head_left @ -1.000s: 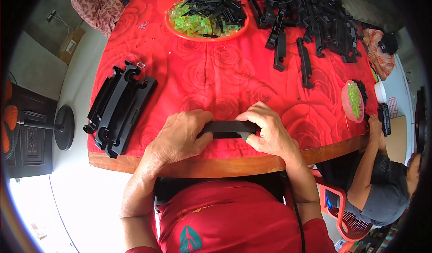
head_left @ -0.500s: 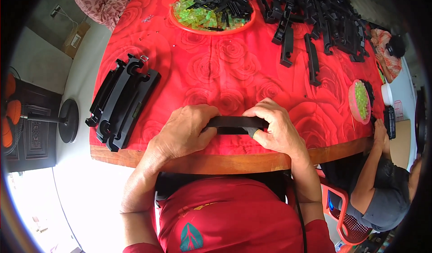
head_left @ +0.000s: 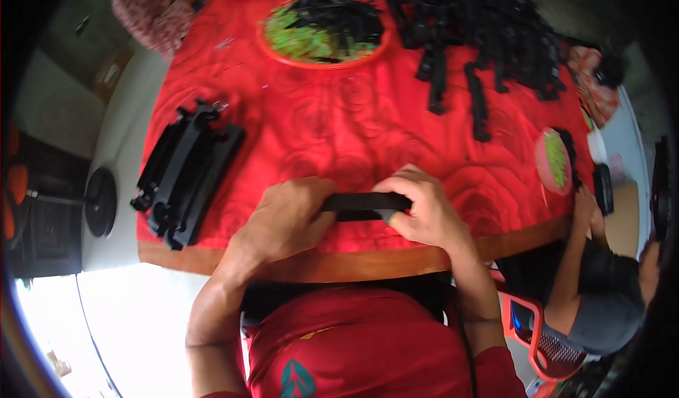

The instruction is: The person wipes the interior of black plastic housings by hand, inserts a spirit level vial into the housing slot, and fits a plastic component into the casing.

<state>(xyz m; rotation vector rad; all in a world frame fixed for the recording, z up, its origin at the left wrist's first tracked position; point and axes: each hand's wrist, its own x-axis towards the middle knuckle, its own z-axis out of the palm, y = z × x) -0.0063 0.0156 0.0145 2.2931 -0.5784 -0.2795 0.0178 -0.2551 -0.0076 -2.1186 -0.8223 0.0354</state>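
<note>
I see the black piece point(head_left: 364, 202) above the red tablecloth point(head_left: 318, 147), near the wooden table edge point(head_left: 353, 267). Its long axis goes from left to right, between the two hands. My left hand point(head_left: 284, 217) grips one end, my right hand point(head_left: 423, 205) the other, so neither is nearer. Both ends are covered by fingers, and the underside is hidden. The stacked black parts point(head_left: 187, 175) at left are blurred; I cannot distinguish their details.
</note>
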